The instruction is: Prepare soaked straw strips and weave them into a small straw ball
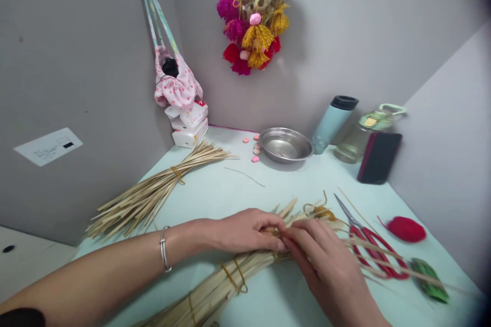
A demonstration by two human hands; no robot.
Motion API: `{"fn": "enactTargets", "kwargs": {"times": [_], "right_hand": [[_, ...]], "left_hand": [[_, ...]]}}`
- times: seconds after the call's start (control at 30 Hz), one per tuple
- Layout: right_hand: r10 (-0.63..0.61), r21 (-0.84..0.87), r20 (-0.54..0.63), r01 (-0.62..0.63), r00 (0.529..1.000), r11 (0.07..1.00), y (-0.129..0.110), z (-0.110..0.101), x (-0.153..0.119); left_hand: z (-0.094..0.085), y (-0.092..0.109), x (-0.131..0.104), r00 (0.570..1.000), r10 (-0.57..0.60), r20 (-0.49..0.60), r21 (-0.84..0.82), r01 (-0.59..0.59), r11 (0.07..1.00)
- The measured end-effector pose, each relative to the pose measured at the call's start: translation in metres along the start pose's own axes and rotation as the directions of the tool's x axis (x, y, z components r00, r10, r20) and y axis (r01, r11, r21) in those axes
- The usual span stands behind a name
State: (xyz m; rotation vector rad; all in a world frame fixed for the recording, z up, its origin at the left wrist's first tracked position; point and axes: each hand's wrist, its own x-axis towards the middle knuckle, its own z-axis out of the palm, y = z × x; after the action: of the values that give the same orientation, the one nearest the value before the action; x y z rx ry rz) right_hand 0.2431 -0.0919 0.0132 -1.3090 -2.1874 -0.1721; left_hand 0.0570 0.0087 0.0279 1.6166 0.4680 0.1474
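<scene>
Principal item: a straw bundle [210, 288] of pale flat strips, lying on the desk [215, 189] beneath both hands and running down toward the wearer, below the left forearm. Yellow ties [230, 278] bind it just below the left hand.

Left hand [249, 230]: thumb and forefinger curled in, apparently grasping the bundle near its far end. Right hand [328, 248]: fingers bent, tips meeting the left's; its thumb's grip is hidden, so what it pinches cannot be told.

Handling, as judged: light, springy lengthwise, smooth enough for loose strips to slide, liable to split if bent sharply. Best held around a tied section, with light pressure.

Beside the right hand: yellow yarn [324, 213] just beyond its knuckles; red-handled scissors [369, 239] to its right, loose strips crossing the handles; farther right, red yarn [407, 229] and a green packet-like item [429, 280], blurred.

Beyond the left hand: a second bundle [157, 189], tied, past the forearm; farther ahead, pink beads [255, 159] beside a metal bowl [284, 159].
</scene>
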Motion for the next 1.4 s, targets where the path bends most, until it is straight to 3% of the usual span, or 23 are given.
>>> {"fn": "enactTargets", "kwargs": {"times": [0.13,0.23,0.3,0.37,0.43,0.57,0.63,0.87,1.0,1.07,1.13,1.27,1.33,1.4], "right_hand": [[0.034,-0.075,-0.085,-0.04,0.996,0.996,-0.001,0.001,-0.002],[0.198,0.077,-0.145,-0.188,0.97,0.979,-0.007,0.0,-0.003],[0.349,0.293,-0.043,-0.322,0.936,0.9,-0.013,0.002,-0.001],[0.416,0.46,0.115,-0.419,0.902,0.783,-0.019,0.007,0.002],[0.427,0.529,0.215,-0.472,0.879,0.705,-0.025,0.014,0.006],[0.446,0.595,0.248,-0.499,0.86,0.63,-0.03,0.026,0.012],[0.433,0.639,0.265,-0.493,0.862,0.59,-0.029,0.027,0.014],[0.33,0.743,0.42,-0.529,0.845,0.41,-0.021,0.018,0.023],[0.269,0.761,0.516,-0.579,0.813,0.292,-0.018,0.018,0.025],[0.315,0.743,0.519,-0.601,0.795,0.293,-0.017,0.019,0.024],[0.386,0.735,0.45,-0.579,0.805,0.352,-0.016,0.02,0.023],[0.442,0.76,0.228,-0.443,0.867,0.476,-0.016,0.02,0.02],[0.452,0.797,0.196,-0.41,0.87,0.444,-0.018,0.019,0.02],[0.446,0.828,0.239,-0.42,0.863,0.37,-0.021,0.018,0.021]], "left_hand": [[0.01,-0.007,0.005,0.987,0.031,-0.16,-0.071,-0.042,0.997],[0.016,-0.008,0.003,0.948,0.099,-0.302,0.023,-0.096,0.995],[0.018,-0.009,0.0,0.912,0.174,-0.37,0.117,-0.14,0.983],[0.021,-0.01,-0.004,0.878,0.242,-0.412,0.198,-0.173,0.965],[0.023,-0.013,-0.006,0.835,0.349,-0.426,0.325,-0.219,0.92],[0.026,-0.019,-0.009,0.721,0.605,-0.338,0.586,-0.342,0.734],[0.026,-0.019,-0.011,0.717,0.623,-0.312,0.614,-0.348,0.708],[0.024,-0.015,-0.019,0.745,0.583,-0.322,0.57,-0.339,0.748],[0.025,-0.016,-0.022,0.756,0.57,-0.323,0.524,-0.358,0.773],[0.025,-0.017,-0.023,0.743,0.554,-0.376,0.493,-0.346,0.798],[0.025,-0.018,-0.025,0.742,0.525,-0.417,0.468,-0.319,0.824],[0.026,-0.023,-0.033,0.791,0.339,-0.509,0.436,-0.102,0.894],[0.025,-0.026,-0.037,0.82,0.175,-0.545,0.407,0.076,0.91],[0.023,-0.028,-0.04,0.852,-0.001,-0.523,0.367,0.226,0.902]]}}
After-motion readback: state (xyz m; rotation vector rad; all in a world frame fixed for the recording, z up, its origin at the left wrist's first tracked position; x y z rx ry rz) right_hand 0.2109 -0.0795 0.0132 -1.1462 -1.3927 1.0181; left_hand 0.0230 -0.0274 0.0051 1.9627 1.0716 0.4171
